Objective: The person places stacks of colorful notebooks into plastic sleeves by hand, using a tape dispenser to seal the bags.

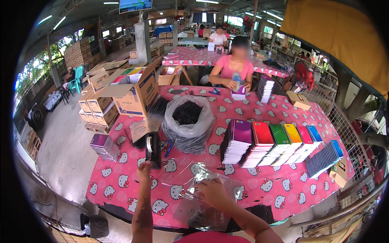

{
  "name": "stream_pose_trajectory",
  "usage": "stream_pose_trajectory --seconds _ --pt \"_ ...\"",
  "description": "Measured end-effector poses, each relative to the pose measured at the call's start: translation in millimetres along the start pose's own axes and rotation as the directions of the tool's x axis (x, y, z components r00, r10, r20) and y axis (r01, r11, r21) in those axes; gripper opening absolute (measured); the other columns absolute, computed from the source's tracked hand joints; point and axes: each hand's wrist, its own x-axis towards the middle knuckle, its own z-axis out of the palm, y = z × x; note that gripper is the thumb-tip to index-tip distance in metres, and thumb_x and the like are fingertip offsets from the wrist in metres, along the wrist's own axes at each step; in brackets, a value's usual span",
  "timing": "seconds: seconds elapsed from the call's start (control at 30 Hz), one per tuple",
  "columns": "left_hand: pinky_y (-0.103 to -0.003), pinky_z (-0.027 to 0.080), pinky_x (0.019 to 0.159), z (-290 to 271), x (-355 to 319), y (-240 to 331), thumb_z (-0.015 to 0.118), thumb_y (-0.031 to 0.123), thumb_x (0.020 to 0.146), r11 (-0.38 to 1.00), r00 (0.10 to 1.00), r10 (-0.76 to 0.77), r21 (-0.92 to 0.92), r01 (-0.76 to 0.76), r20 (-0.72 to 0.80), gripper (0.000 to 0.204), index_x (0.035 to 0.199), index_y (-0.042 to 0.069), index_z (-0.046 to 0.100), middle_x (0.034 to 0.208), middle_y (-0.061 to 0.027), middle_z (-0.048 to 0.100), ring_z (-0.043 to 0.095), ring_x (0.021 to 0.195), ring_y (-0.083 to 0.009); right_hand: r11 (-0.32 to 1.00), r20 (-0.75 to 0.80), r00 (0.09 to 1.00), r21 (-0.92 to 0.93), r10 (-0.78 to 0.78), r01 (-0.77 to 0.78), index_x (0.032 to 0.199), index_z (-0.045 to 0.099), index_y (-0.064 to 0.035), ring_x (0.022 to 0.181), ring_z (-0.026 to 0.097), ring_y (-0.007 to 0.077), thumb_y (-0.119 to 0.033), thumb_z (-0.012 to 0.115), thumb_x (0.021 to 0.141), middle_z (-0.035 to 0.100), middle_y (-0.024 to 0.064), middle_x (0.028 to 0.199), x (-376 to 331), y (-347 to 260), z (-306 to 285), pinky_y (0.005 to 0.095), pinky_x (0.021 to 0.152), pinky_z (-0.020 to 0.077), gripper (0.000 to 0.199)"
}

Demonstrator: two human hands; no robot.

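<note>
My left hand point(144, 169) is closed, its fingertips pinched together at the near end of a black tape dispenser point(153, 152). What sits between those fingertips is too small to make out. My right hand point(212, 192) rests on clear plastic bags point(198, 214) at the table's near edge, palm down with fingers spread. Beyond the hands stands a big translucent sack point(189, 139) with a black mass of thin pieces point(187, 112) inside. Blue-handled scissors point(169, 149) lie between the dispenser and the sack.
Stacks of spiral notebooks, purple point(239, 141), red point(259, 143) and other colours, line the right side. A small notebook stack point(103, 146) stands left. Cardboard boxes point(131, 97) are piled at back left. Across the pink patterned table point(251, 198), a person in pink point(233, 69) handles a purple notebook.
</note>
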Motion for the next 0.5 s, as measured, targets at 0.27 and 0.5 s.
stream_pose_trajectory --seconds 0.27,0.5 --pt "-0.033 0.054 0.067 -9.9 -45.4 82.7 0.069 0.016 0.085 0.496 0.845 0.318 0.684 -0.535 0.43 0.014 0.092 0.004 0.069 0.077 -0.0117 0.068 0.069 0.073 -0.0213 1.0 -0.03 0.999 0.022 0.023 -0.022 0.114 0.068 -0.0149 0.094 0.065 0.0272 -0.036 0.064 0.089 0.069 0.0058 0.104 -2.1 -10.6 -18.5 0.0461 0.091 0.0413 0.033" --pt "-0.034 0.049 0.083 73.4 -154.7 124.2 0.072 -0.003 0.08 0.82 0.356 0.286 -0.034 -0.571 0.89 0.028 0.106 0.007 0.07 0.097 -0.0073 0.064 0.063 0.094 -0.0195 0.998 -0.031 0.999 0.051 0.034 -0.033 0.112 0.071 -0.0147 0.094 0.064 0.027 -0.039 0.069 0.085 0.069 0.006 0.101 2.0 -16.8 -15.9 0.0466 0.089 0.0417 0.036"
